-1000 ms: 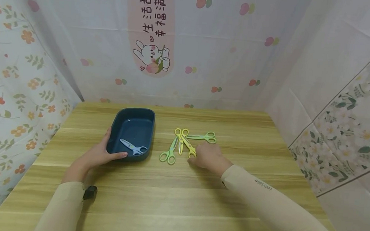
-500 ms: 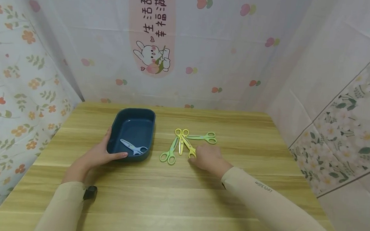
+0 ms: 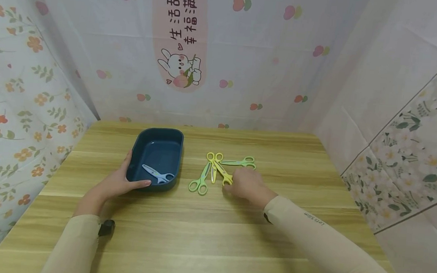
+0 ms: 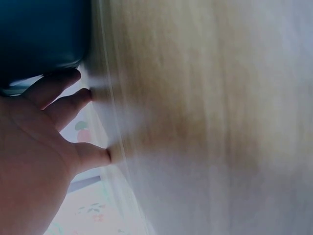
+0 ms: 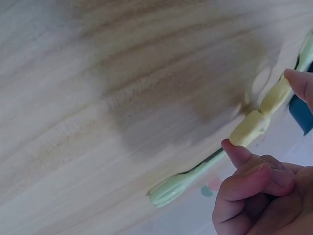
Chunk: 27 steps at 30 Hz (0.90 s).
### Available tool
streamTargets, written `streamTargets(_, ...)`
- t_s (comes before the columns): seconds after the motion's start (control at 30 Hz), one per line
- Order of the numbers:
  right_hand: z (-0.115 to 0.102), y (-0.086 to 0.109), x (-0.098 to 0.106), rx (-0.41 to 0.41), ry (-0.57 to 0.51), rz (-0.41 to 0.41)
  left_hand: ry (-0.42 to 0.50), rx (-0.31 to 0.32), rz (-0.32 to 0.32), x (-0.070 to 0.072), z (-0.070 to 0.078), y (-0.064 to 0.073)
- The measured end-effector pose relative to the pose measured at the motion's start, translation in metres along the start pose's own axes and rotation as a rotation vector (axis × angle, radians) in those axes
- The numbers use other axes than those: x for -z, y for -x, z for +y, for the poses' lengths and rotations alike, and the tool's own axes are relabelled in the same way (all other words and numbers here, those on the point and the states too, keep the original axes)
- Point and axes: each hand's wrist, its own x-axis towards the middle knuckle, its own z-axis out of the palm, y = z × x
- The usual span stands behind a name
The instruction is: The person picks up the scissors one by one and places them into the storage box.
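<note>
My left hand (image 3: 118, 181) lies along the left side and near corner of a dark blue bin (image 3: 180, 151), thumb along the near rim. Straight, spread fingers (image 4: 68, 107) stand beside it in the left wrist view. Inside the bin lies a pair of light blue scissors (image 3: 157, 174). My right hand (image 3: 246, 185) pinches the handle loops (image 5: 248, 128) of a pair of yellow scissors (image 3: 221, 172) between thumb and finger. Its blades point away and overlap a second yellow pair (image 3: 214, 166).
Green scissors (image 3: 201, 182) lie left of the yellow pairs, another green pair (image 3: 247, 161) just behind my right hand. The wooden table (image 3: 195, 245) ends at a patterned curtain (image 3: 238, 70) at the back, with further printed cloths on both sides.
Almost nothing differs. My right hand and forearm have shifted very slightly to the right; the left hand, bin and scissors keep their places.
</note>
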Motion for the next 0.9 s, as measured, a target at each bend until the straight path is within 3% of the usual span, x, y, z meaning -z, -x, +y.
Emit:
streamTargets(0.47, -0.002, 0.003, 0.015, 0.048, 0.043, 0.071, -0.014, 0.0, 0.004, 0.0, 0.0, 0.0)
streamTargets(0.9, -0.019, 0.011, 0.047, 0.157, 0.113, 0.143, 0.008, 0.006, -0.005, 0.0, 0.0, 0.001)
